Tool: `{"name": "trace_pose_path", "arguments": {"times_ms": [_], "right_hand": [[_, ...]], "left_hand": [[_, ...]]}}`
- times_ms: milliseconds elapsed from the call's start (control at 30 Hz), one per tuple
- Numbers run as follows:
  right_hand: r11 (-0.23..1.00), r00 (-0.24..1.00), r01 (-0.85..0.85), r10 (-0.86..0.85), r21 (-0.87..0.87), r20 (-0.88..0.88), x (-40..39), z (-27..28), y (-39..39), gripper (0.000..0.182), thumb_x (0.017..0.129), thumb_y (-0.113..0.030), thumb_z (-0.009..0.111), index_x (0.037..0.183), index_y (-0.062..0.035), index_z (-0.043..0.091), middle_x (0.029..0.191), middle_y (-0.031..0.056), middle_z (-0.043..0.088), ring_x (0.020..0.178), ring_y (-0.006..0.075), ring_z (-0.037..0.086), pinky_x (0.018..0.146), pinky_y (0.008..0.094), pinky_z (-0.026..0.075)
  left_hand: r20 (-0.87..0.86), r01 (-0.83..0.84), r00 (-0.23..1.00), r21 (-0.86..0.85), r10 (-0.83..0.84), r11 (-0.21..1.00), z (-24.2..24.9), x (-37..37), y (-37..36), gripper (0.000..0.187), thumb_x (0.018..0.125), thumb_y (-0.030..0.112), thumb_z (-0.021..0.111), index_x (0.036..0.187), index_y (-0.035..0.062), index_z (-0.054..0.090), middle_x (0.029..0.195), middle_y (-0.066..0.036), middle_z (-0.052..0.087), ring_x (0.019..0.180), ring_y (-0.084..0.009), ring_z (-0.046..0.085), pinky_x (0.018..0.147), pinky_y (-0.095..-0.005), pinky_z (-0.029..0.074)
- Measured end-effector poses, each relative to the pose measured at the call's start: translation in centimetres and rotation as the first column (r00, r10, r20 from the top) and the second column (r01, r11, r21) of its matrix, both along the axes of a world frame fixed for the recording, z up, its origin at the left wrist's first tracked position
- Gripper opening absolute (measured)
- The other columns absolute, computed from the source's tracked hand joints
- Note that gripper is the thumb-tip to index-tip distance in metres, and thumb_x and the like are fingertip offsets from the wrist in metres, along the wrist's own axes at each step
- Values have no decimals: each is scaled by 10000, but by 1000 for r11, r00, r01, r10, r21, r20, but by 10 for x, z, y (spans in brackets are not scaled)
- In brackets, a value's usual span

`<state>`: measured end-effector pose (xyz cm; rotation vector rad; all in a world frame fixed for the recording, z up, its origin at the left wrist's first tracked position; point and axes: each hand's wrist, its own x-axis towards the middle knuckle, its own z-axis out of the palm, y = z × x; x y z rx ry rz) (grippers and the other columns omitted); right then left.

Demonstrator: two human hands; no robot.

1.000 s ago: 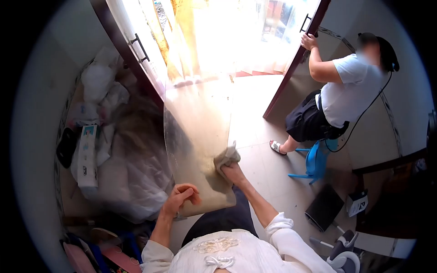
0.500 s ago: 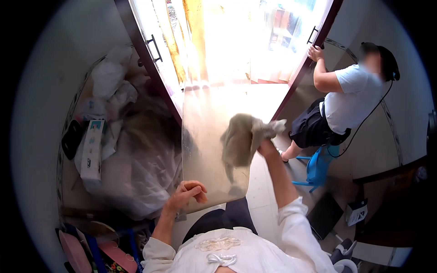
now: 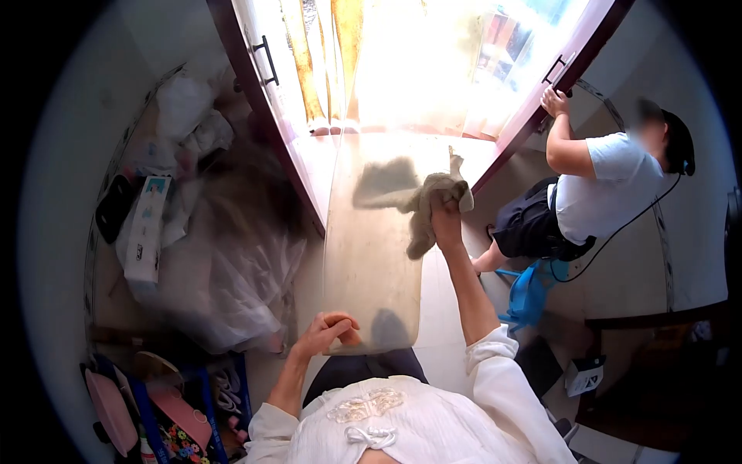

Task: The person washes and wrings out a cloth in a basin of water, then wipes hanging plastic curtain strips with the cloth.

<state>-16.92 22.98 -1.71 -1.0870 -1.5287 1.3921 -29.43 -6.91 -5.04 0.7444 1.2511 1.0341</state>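
A pale, smooth board or table top (image 3: pixel 371 286) stretches from my lap toward the bright doorway. My right hand (image 3: pixel 445 216) is closed on a grey-green cloth (image 3: pixel 422 224), bunched over the right side of the board. One end of the cloth sticks up past my fingers. My left hand (image 3: pixel 331 332) is at the near left edge of the board, with its fingers curled inward; whether anything is inside them is hidden.
Another person (image 3: pixel 603 178) stands at right, holding the door edge (image 3: pixel 541 108), beside a blue stool (image 3: pixel 529 294). Plastic sheeting (image 3: pixel 239 286) and a white box (image 3: pixel 147 232) lie at left. A blue-edged bag (image 3: pixel 154 421) is at lower left.
My right hand has moved the cloth forward, and the cloth has gone from hanging spread out to bunched up. My left hand stays near the board's edge. The whole view has shifted slightly.
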Motion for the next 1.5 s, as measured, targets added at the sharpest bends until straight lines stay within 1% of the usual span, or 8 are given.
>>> {"name": "trace_pose_path", "arguments": {"times_ms": [200, 733, 800, 967, 1067, 1133, 1267, 1500], "right_hand": [[984, 997, 39, -49, 173, 56, 25, -44, -46, 249, 815, -101, 501, 647, 81, 539, 490, 116, 493, 494, 91, 448, 466, 311, 352], [953, 976, -203, 215, -223, 31, 94, -167, -281, 273, 778, 31, 457, 1035, -25, 528, 937, 37, 557, 906, 115, 516, 780, 248, 428], [926, 949, -301, 314, -227, 22, 99, -170, -269, 306, 780, 36, 467, 1074, -34, 511, 969, 40, 548, 924, 121, 512, 793, 257, 430], [854, 714, -474, 230, -215, -661, 59, -83, -136, 456, 951, -320, 380, 1317, -57, 314, 1253, 65, 437, 1136, 189, 438, 974, 318, 354], [761, 885, -297, -6, -576, -465, 14, 21, -60, 514, 893, -436, 454, 1246, -63, 428, 1194, 82, 508, 1094, 179, 479, 931, 316, 403], [753, 828, -370, 1, -545, -561, -12, 35, -10, 425, 860, -386, 525, 1137, -64, 523, 1065, 91, 576, 962, 175, 552, 832, 296, 464], [902, 950, -302, 257, -307, -179, -47, 38, 29, 251, 810, -110, 549, 1048, -31, 555, 911, 73, 603, 798, 180, 591, 689, 311, 491], [896, 887, -290, 120, -337, -445, -32, 8, -37, 322, 774, -36, 552, 1095, -37, 528, 1025, 69, 569, 931, 201, 562, 798, 328, 486]], "left_hand": [[-20, -16, 1000, 70, 17, 997, -18, -9, 1, 229, 915, 199, 487, 894, 4, 604, 725, -87, 657, 637, -108, 622, 596, -222, 496], [9, 65, 998, 102, -66, 993, -3, -57, -6, 241, 917, 221, 487, 875, 11, 598, 706, -84, 648, 585, -103, 601, 557, -214, 479], [68, 65, 995, 101, -73, 993, 6, -56, -6, 240, 918, 217, 484, 881, 7, 594, 707, -87, 646, 583, -102, 600, 555, -213, 480], [127, 42, 990, 129, -58, 991, 25, -48, -1, 236, 919, 194, 477, 882, -14, 582, 691, -103, 639, 574, -102, 604, 540, -212, 490], [129, 78, 987, 133, -96, 988, 24, -44, -3, 231, 918, 187, 474, 875, -12, 583, 678, -103, 636, 559, -108, 607, 528, -215, 495], [142, 86, 984, 137, -105, 987, 22, -42, -8, 226, 917, 182, 473, 871, -9, 586, 665, -102, 635, 551, -110, 609, 520, -216, 499], [117, 66, 990, 103, -78, 992, 17, -37, -18, 234, 916, 188, 472, 864, -6, 592, 664, -95, 638, 549, -104, 607, 522, -210, 494], [-37, -73, 997, 27, 74, 997, -4, -29, -27, 273, 909, 227, 492, 893, -11, 623, 696, -63, 645, 638, -89, 606, 609, -224, 489]]}}
